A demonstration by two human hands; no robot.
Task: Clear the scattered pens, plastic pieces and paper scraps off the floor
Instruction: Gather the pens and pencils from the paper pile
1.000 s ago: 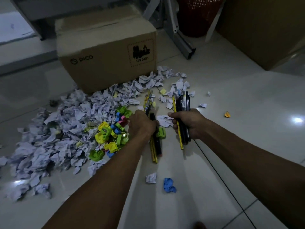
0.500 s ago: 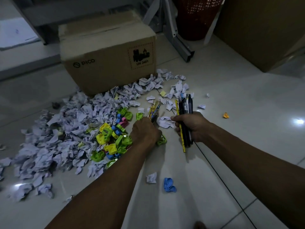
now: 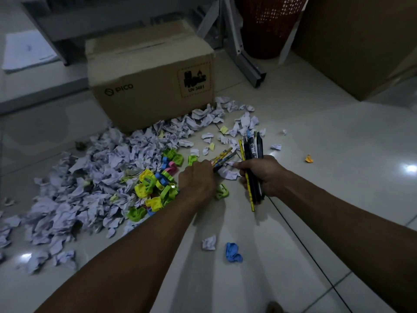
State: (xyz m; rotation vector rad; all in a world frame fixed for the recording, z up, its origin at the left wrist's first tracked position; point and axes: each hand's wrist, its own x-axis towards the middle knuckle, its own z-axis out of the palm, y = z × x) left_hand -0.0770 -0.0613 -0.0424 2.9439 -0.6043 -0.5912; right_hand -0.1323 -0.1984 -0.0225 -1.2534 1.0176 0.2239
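1. A pale tiled floor (image 3: 338,199) is seen, crossed by dark grout lines.
2. A cardboard box (image 3: 149,86) printed "PICO" is stood on the floor toward its far edge, with a red mesh basket (image 3: 268,23) behind it to the right.
3. A wide heap of crumpled paper scraps (image 3: 90,177) is spread from the box front toward the floor's left edge; a few scraps are scattered to the right of it.
4. A cluster of green, yellow, blue and pink plastic pieces (image 3: 155,188) is piled at the heap's near right edge, just beside the left hand.
5. A bundle of dark pens (image 3: 255,150) and a yellow pencil is gripped upright in the right hand (image 3: 261,175), whose fingers are curled round it.
6. Patterned pencils (image 3: 222,158) are pinched at their near ends by the left hand (image 3: 198,179), fingers curled, low over the floor.
7. A blue scrap (image 3: 233,251) and a white scrap (image 3: 208,242) are lain near the floor's near edge; an orange scrap (image 3: 308,158) is apart to the right.
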